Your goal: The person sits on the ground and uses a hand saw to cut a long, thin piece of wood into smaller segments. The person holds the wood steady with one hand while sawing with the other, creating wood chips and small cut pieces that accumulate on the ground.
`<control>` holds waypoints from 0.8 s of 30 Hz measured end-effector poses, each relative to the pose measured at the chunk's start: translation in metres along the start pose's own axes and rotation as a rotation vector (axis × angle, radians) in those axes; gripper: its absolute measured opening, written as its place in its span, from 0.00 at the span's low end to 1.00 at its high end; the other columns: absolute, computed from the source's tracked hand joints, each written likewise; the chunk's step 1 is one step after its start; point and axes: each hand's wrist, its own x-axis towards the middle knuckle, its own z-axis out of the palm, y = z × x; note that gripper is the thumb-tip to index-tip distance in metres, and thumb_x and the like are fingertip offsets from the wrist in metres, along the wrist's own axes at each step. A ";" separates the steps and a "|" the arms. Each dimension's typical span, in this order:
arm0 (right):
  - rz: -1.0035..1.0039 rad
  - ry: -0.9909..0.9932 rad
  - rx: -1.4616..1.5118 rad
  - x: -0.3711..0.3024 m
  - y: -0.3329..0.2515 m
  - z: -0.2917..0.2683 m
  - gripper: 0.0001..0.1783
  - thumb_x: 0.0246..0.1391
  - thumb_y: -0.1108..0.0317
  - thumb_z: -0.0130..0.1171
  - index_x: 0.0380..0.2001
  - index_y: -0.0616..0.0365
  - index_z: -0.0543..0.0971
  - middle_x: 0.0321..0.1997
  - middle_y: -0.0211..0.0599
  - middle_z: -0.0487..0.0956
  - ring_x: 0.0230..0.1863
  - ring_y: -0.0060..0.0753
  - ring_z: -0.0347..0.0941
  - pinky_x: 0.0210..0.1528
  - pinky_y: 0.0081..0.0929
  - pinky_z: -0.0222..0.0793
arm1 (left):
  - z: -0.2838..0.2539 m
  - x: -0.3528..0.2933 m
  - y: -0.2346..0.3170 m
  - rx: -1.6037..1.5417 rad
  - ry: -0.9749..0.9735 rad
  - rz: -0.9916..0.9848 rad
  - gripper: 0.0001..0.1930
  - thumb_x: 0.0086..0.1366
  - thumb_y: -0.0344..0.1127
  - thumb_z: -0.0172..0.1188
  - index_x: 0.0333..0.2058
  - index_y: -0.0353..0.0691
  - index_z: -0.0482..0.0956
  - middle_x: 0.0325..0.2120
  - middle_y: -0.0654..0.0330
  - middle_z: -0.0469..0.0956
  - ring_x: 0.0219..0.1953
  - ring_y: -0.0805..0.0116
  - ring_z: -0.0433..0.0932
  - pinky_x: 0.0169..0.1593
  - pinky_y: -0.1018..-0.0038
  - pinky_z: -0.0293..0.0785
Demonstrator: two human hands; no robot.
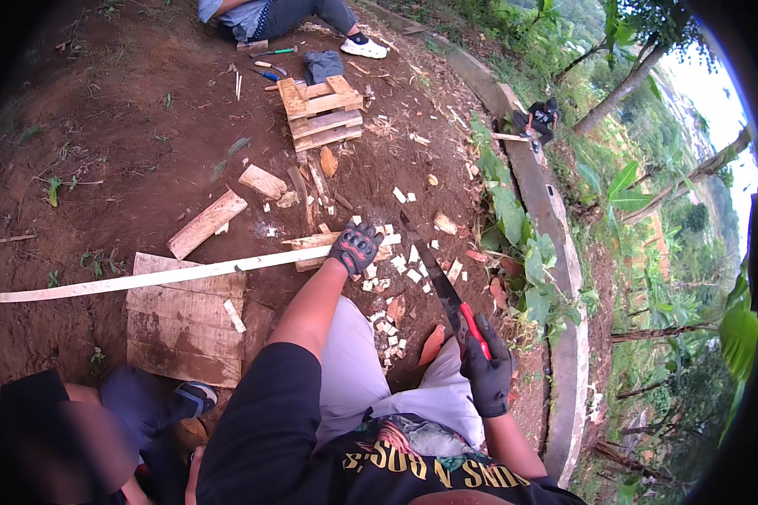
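My left hand (358,247), in a dark padded glove, is closed over the right end of a long pale wood strip (160,279) and presses it onto a low wooden block (305,242). The strip stretches far out to the left. Gloved too, my right hand (488,374) grips the red handle of a hand saw (438,279). Its dark blade points forward, to the right of the strip's end and apart from it. Small cut wood pieces (398,262) lie scattered on the soil between the block and my legs.
A plank panel (185,324) lies at the left, near a person (67,446) sitting close by. Split logs (208,222) and a stacked wooden frame (324,114) are farther off. Another person (290,17) sits beyond. A concrete ledge (556,223) runs along the right; someone (541,119) sits there.
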 end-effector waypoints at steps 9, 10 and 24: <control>-0.097 0.129 -0.074 -0.039 -0.007 -0.041 0.30 0.68 0.62 0.64 0.69 0.63 0.77 0.37 0.32 0.83 0.23 0.17 0.69 0.27 0.24 0.69 | -0.029 -0.028 0.009 0.183 0.106 -0.228 0.12 0.67 0.40 0.57 0.39 0.46 0.89 0.44 0.57 0.86 0.50 0.58 0.83 0.52 0.55 0.75; -0.071 0.137 -0.062 -0.042 -0.006 -0.042 0.30 0.68 0.62 0.64 0.69 0.63 0.77 0.37 0.33 0.84 0.22 0.17 0.70 0.27 0.25 0.69 | -0.033 -0.029 0.009 0.101 -0.022 -0.302 0.12 0.67 0.40 0.58 0.39 0.47 0.91 0.41 0.57 0.87 0.49 0.57 0.84 0.51 0.55 0.75; 0.090 0.111 0.036 -0.075 0.017 -0.039 0.27 0.69 0.64 0.62 0.69 0.59 0.79 0.41 0.34 0.85 0.21 0.16 0.69 0.25 0.21 0.68 | -0.053 -0.040 -0.011 -0.026 -0.092 -0.415 0.16 0.73 0.49 0.56 0.50 0.52 0.87 0.46 0.57 0.89 0.54 0.55 0.85 0.56 0.50 0.75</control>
